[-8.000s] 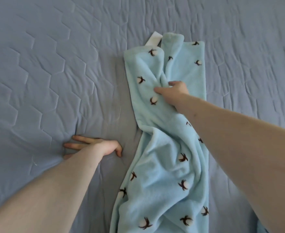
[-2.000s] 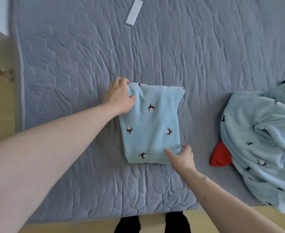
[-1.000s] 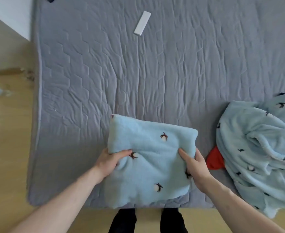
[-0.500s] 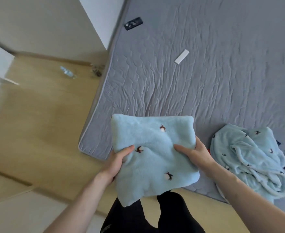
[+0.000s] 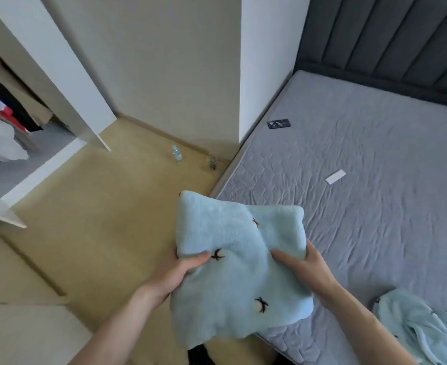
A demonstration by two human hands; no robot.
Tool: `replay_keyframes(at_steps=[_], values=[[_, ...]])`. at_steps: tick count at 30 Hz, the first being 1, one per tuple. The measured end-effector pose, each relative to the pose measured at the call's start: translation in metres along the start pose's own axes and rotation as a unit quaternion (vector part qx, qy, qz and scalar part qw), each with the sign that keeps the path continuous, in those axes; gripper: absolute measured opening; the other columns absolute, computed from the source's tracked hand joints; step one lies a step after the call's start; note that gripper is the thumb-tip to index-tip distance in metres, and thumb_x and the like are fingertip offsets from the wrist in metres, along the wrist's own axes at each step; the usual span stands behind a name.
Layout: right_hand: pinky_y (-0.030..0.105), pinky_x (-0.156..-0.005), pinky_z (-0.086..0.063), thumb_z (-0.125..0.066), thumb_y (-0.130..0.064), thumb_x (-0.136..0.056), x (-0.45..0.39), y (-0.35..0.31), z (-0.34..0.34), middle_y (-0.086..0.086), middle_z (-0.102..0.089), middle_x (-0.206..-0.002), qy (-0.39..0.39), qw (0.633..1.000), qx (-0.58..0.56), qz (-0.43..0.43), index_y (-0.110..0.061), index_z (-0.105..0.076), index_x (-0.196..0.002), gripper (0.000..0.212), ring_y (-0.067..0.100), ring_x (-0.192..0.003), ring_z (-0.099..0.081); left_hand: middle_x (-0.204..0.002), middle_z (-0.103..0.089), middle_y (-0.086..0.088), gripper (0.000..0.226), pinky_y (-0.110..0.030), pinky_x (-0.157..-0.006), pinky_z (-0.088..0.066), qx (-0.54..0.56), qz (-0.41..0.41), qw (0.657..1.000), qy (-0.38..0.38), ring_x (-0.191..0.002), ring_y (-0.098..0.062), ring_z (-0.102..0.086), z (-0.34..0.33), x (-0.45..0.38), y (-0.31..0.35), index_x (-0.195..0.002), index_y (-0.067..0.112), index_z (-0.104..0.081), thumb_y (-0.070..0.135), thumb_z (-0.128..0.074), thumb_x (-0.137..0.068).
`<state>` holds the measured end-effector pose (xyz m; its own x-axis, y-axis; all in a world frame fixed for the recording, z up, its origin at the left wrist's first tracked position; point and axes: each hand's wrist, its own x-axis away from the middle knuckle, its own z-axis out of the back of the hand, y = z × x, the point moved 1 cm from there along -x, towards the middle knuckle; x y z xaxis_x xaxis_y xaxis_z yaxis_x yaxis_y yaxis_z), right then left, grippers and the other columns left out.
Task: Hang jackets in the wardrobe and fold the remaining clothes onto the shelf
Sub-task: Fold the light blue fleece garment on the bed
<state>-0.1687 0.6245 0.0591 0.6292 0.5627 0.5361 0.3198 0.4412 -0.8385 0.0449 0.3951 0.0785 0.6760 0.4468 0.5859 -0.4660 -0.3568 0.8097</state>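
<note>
A folded light-blue fleece garment with small dark prints hangs in the air over the corner of the bed. My left hand grips its left edge, thumb on top. My right hand grips its right edge the same way. A second, crumpled light-blue fleece garment lies on the bed at the lower right. The open wardrobe stands at the far left with clothes hanging inside and a pale shelf below.
The grey quilted bed fills the right side, with a dark headboard behind. A black phone and a white strip lie on it. A plastic bottle lies on the wooden floor by the wall. A white wardrobe door stands open.
Both hands lifted the folded garment off the bed and carried it leftward. The view swung left and up, bringing the wardrobe and wall into sight.
</note>
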Motion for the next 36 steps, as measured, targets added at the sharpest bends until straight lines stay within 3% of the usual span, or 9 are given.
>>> replay_keyframes(at_steps=[5,12,17,23,29,36], values=[[0.047,-0.091,-0.060,-0.090,-0.069,-0.056,-0.027,-0.062,-0.123,-0.014,-0.074,-0.111,-0.045,0.997,0.047,0.048,-0.046,-0.061,-0.122,0.076,0.013,-0.101,-0.073,-0.113,-0.077,0.002,0.055,-0.037,-0.085,-0.055,0.040,-0.060,0.992,0.102,-0.102,-0.019,-0.075,0.116,0.018,0.017,-0.118,0.024,-0.072,0.044,-0.088,-0.068],[0.046,-0.087,-0.061,-0.089,-0.071,-0.053,-0.063,-0.149,-0.271,-0.015,-0.076,-0.106,-0.103,0.984,0.088,0.112,-0.046,-0.065,-0.116,0.072,0.013,-0.096,-0.075,-0.114,-0.077,0.003,0.046,-0.031,-0.082,-0.057,0.099,-0.109,0.972,0.181,-0.103,-0.018,-0.074,0.252,0.047,0.044,-0.110,0.033,-0.077,0.050,-0.087,-0.069],[0.043,-0.082,-0.062,-0.091,-0.061,-0.057,-0.105,-0.223,-0.353,-0.015,-0.077,-0.102,-0.156,0.970,0.108,0.155,-0.043,-0.069,-0.110,0.060,0.010,-0.089,-0.076,-0.116,-0.076,0.004,0.064,-0.037,-0.089,-0.055,0.133,-0.135,0.954,0.233,-0.105,-0.018,-0.073,0.336,0.042,0.081,-0.122,0.023,-0.071,0.049,-0.090,-0.067],[0.039,-0.078,-0.062,-0.092,-0.058,-0.058,-0.169,-0.312,-0.455,-0.013,-0.078,-0.103,-0.238,0.943,0.123,0.195,-0.038,-0.070,-0.109,0.059,0.011,-0.090,-0.077,-0.117,-0.076,0.001,0.061,-0.037,-0.087,-0.056,0.149,-0.161,0.933,0.287,-0.106,-0.021,-0.073,0.436,0.024,0.140,-0.123,0.021,-0.071,0.046,-0.088,-0.070],[0.045,-0.083,-0.062,-0.093,-0.063,-0.051,-0.229,-0.405,-0.569,-0.013,-0.078,-0.102,-0.297,0.916,0.141,0.228,-0.036,-0.068,-0.111,0.071,0.012,-0.091,-0.077,-0.117,-0.076,0.001,0.066,-0.042,-0.093,-0.055,0.174,-0.185,0.894,0.368,-0.106,-0.023,-0.073,0.529,0.019,0.197,-0.123,0.022,-0.071,0.047,-0.091,-0.065],[0.047,-0.086,-0.062,-0.092,-0.051,-0.054,-0.254,-0.493,-0.698,-0.009,-0.078,-0.103,-0.372,0.876,0.154,0.265,-0.032,-0.068,-0.115,0.069,0.017,-0.092,-0.077,-0.114,-0.077,-0.001,0.046,-0.037,-0.086,-0.058,0.209,-0.219,0.847,0.437,-0.103,-0.023,-0.074,0.623,0.035,0.242,-0.118,0.017,-0.074,0.031,-0.088,-0.076]])
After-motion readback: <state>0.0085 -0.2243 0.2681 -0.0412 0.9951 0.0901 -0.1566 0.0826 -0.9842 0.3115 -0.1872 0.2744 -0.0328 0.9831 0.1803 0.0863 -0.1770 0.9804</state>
